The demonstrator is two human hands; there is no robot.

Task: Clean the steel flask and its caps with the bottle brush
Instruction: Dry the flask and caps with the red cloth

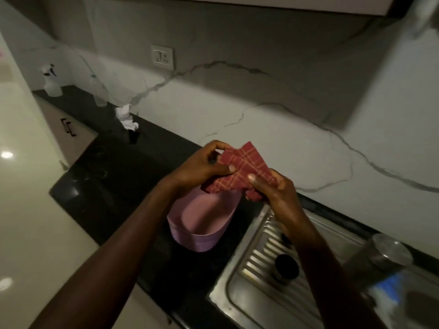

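Observation:
Both my hands hold a red checked cloth (244, 169) up above the counter. My left hand (202, 167) pinches its left side and my right hand (273, 188) grips its lower right corner. The steel flask (377, 260) lies blurred at the right on the sink's drainboard (251, 252), its mouth toward the wall. A dark round cap (286, 265) sits on the drainboard ridges below my right forearm. No bottle brush shows in this view.
A pink plastic tub (204, 224) stands on the black counter (114, 176) just below the cloth. Further back are crumpled white paper (127, 118), a small dark cup (133, 137), a clear bottle (98, 93) and a spray bottle (51, 79). Something blue (389, 288) lies in the sink.

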